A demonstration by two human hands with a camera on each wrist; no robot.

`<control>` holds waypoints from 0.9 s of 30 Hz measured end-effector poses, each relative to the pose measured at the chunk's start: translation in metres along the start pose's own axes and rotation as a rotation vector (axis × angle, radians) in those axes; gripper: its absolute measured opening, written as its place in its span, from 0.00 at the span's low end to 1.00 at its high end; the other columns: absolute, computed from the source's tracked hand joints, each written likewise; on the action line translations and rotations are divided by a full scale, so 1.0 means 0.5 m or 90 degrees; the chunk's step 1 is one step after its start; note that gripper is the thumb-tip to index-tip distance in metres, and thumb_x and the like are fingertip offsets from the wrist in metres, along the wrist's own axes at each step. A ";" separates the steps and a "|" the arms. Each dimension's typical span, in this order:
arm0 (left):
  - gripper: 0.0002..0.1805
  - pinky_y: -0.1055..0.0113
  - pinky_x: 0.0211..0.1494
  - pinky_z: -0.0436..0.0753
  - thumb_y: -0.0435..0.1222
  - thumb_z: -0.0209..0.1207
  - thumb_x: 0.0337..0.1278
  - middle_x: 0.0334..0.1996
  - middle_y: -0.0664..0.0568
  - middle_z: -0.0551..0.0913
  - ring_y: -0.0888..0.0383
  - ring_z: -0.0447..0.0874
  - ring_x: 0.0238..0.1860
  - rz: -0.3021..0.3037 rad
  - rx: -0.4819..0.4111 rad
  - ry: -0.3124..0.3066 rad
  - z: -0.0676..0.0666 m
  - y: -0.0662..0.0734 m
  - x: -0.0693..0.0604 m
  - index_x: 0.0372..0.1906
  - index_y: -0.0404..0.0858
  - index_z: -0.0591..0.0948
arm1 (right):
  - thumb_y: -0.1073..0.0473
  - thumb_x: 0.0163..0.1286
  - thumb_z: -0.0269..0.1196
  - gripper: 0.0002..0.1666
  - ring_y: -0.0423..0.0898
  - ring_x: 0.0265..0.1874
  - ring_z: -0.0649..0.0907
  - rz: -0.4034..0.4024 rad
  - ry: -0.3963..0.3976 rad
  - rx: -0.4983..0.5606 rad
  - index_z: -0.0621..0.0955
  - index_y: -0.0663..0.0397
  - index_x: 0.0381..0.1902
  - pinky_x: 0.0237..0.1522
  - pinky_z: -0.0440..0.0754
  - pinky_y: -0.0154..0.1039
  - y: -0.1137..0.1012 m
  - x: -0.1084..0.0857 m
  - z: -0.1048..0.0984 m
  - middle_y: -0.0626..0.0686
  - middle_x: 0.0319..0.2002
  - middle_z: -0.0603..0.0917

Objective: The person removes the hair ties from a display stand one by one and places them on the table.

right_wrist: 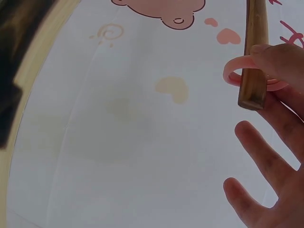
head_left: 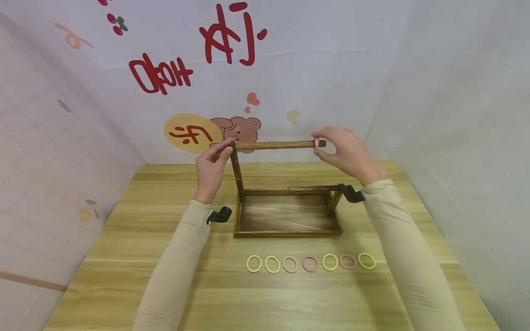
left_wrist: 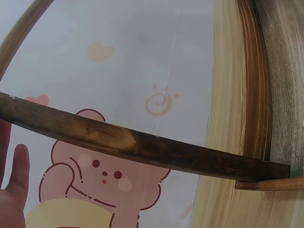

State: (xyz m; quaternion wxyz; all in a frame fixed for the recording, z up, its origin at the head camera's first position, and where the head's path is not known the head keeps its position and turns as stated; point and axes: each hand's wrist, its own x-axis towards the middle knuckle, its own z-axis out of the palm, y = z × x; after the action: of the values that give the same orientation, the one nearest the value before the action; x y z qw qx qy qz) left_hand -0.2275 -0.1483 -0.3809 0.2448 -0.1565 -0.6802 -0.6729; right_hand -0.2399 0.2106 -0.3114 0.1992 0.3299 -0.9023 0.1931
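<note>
A dark wooden rack (head_left: 287,233) stands on the table, with a tray base, a tall left post (head_left: 237,172) and an upper bar (head_left: 277,145) reaching right. At the top of that post, my left hand (head_left: 209,172) pinches the rack's corner between thumb and fingers; the left wrist view shows the post (left_wrist: 114,137) but only part of the hand (left_wrist: 14,190). My right hand (head_left: 345,151) pinches a pink ring (head_left: 317,143) around the bar's free end. In the right wrist view, the ring (right_wrist: 232,71) encircles the bar (right_wrist: 255,90), whose tip pokes out past it.
In front of the rack lies a row of several rings: yellow (head_left: 254,264), orange (head_left: 290,265) and pink (head_left: 309,264). A lower, shorter bar (head_left: 312,188) points left from the rack's right post (head_left: 335,202). Behind the table (head_left: 165,276) hangs a printed white cloth (head_left: 331,82).
</note>
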 end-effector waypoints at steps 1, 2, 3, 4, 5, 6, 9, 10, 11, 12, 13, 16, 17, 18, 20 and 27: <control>0.17 0.64 0.62 0.83 0.34 0.63 0.72 0.55 0.44 0.88 0.60 0.87 0.54 0.001 0.000 -0.001 0.000 0.000 0.000 0.59 0.32 0.85 | 0.61 0.69 0.71 0.21 0.59 0.57 0.83 0.001 0.002 0.000 0.84 0.61 0.57 0.63 0.75 0.60 0.002 -0.002 -0.001 0.59 0.54 0.87; 0.17 0.64 0.62 0.83 0.34 0.63 0.72 0.55 0.44 0.88 0.59 0.87 0.54 0.002 0.000 -0.002 -0.001 0.000 0.000 0.59 0.32 0.85 | 0.61 0.69 0.71 0.21 0.59 0.58 0.83 0.002 0.004 -0.001 0.84 0.61 0.57 0.63 0.75 0.60 0.004 -0.004 -0.002 0.59 0.54 0.88; 0.17 0.64 0.62 0.83 0.34 0.63 0.72 0.54 0.45 0.88 0.59 0.87 0.54 0.003 0.000 -0.002 -0.001 0.000 -0.001 0.59 0.32 0.85 | 0.60 0.69 0.71 0.21 0.59 0.58 0.83 0.002 0.005 -0.001 0.84 0.62 0.57 0.64 0.75 0.60 0.005 -0.005 -0.003 0.59 0.54 0.88; 0.17 0.64 0.62 0.83 0.34 0.63 0.72 0.54 0.44 0.88 0.59 0.87 0.54 0.004 0.000 -0.002 -0.001 0.000 -0.001 0.59 0.32 0.85 | 0.60 0.69 0.71 0.21 0.60 0.58 0.83 0.003 0.005 -0.002 0.84 0.62 0.57 0.64 0.75 0.60 0.007 -0.007 -0.004 0.59 0.54 0.87; 0.17 0.64 0.61 0.83 0.34 0.63 0.72 0.54 0.45 0.88 0.59 0.87 0.54 0.004 -0.002 -0.001 -0.001 0.000 -0.001 0.59 0.32 0.85 | 0.60 0.69 0.71 0.21 0.60 0.59 0.83 0.005 0.005 -0.004 0.84 0.62 0.57 0.64 0.75 0.60 0.009 -0.008 -0.005 0.59 0.54 0.87; 0.17 0.65 0.61 0.83 0.34 0.63 0.71 0.54 0.45 0.88 0.60 0.87 0.54 0.003 -0.003 0.000 -0.001 0.000 -0.001 0.59 0.32 0.85 | 0.60 0.69 0.71 0.21 0.60 0.59 0.82 0.008 0.003 -0.003 0.84 0.62 0.58 0.65 0.74 0.60 0.010 -0.010 -0.006 0.59 0.55 0.87; 0.16 0.65 0.61 0.84 0.34 0.63 0.71 0.54 0.45 0.88 0.61 0.87 0.53 0.001 -0.006 0.002 -0.001 0.000 -0.001 0.59 0.33 0.86 | 0.60 0.70 0.70 0.21 0.60 0.61 0.81 0.018 -0.003 0.003 0.84 0.62 0.58 0.66 0.73 0.59 0.014 -0.014 -0.009 0.60 0.56 0.87; 0.16 0.66 0.60 0.84 0.33 0.63 0.71 0.54 0.44 0.88 0.61 0.87 0.53 0.000 -0.006 0.003 -0.001 0.000 -0.001 0.59 0.32 0.86 | 0.60 0.70 0.70 0.21 0.61 0.61 0.81 0.021 -0.004 0.005 0.84 0.62 0.58 0.66 0.73 0.60 0.016 -0.015 -0.009 0.60 0.56 0.87; 0.16 0.66 0.60 0.84 0.33 0.63 0.71 0.54 0.44 0.88 0.61 0.87 0.53 -0.001 -0.005 0.003 -0.001 0.000 -0.001 0.59 0.32 0.86 | 0.60 0.71 0.70 0.21 0.61 0.61 0.81 0.024 -0.004 0.006 0.84 0.62 0.58 0.67 0.73 0.60 0.017 -0.017 -0.011 0.60 0.56 0.86; 0.16 0.66 0.60 0.84 0.33 0.63 0.72 0.54 0.43 0.88 0.62 0.87 0.52 -0.001 -0.004 0.003 -0.001 0.001 -0.002 0.59 0.32 0.86 | 0.59 0.71 0.70 0.21 0.61 0.61 0.81 0.026 -0.004 0.007 0.84 0.62 0.58 0.67 0.73 0.60 0.018 -0.018 -0.012 0.60 0.56 0.86; 0.16 0.66 0.60 0.84 0.32 0.63 0.72 0.54 0.43 0.88 0.62 0.87 0.52 -0.002 -0.003 0.003 0.000 0.001 -0.002 0.59 0.32 0.86 | 0.60 0.71 0.70 0.21 0.61 0.61 0.81 0.028 -0.004 0.007 0.84 0.62 0.58 0.67 0.73 0.60 0.019 -0.020 -0.013 0.60 0.56 0.86; 0.15 0.67 0.60 0.84 0.32 0.62 0.72 0.54 0.42 0.88 0.63 0.87 0.52 -0.005 -0.003 0.003 0.000 0.002 -0.003 0.59 0.32 0.86 | 0.60 0.71 0.69 0.21 0.61 0.61 0.81 0.031 -0.002 0.010 0.84 0.62 0.59 0.66 0.73 0.60 0.020 -0.025 -0.016 0.60 0.57 0.86; 0.15 0.66 0.60 0.84 0.32 0.62 0.72 0.54 0.42 0.88 0.63 0.87 0.52 -0.005 -0.005 0.003 0.000 0.002 -0.003 0.59 0.32 0.86 | 0.60 0.71 0.69 0.21 0.61 0.61 0.81 0.031 -0.001 0.010 0.84 0.62 0.59 0.66 0.73 0.60 0.022 -0.027 -0.017 0.60 0.57 0.86; 0.15 0.66 0.60 0.84 0.32 0.62 0.72 0.54 0.43 0.88 0.63 0.87 0.52 -0.004 -0.005 0.003 0.000 0.001 -0.003 0.59 0.32 0.86 | 0.60 0.71 0.69 0.20 0.61 0.61 0.81 0.031 0.001 0.011 0.84 0.62 0.59 0.66 0.74 0.60 0.024 -0.029 -0.018 0.60 0.57 0.86; 0.16 0.66 0.60 0.84 0.32 0.63 0.72 0.54 0.43 0.88 0.62 0.87 0.52 -0.005 -0.008 0.003 0.000 0.000 -0.003 0.59 0.32 0.86 | 0.61 0.71 0.69 0.20 0.61 0.60 0.81 0.030 0.006 0.014 0.84 0.62 0.58 0.66 0.74 0.60 0.026 -0.034 -0.020 0.60 0.56 0.87; 0.16 0.65 0.61 0.83 0.34 0.63 0.72 0.54 0.46 0.88 0.60 0.87 0.54 -0.003 -0.005 0.003 0.000 -0.001 0.000 0.59 0.34 0.86 | 0.61 0.72 0.67 0.19 0.62 0.60 0.81 0.033 0.012 0.007 0.84 0.63 0.58 0.66 0.73 0.61 0.032 -0.057 -0.034 0.61 0.55 0.87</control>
State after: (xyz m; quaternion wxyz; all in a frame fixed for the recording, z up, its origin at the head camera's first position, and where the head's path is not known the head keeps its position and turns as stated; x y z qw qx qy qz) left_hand -0.2277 -0.1481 -0.3813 0.2445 -0.1540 -0.6774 -0.6765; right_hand -0.2265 0.2447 -0.3145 0.2005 0.3060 -0.9076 0.2061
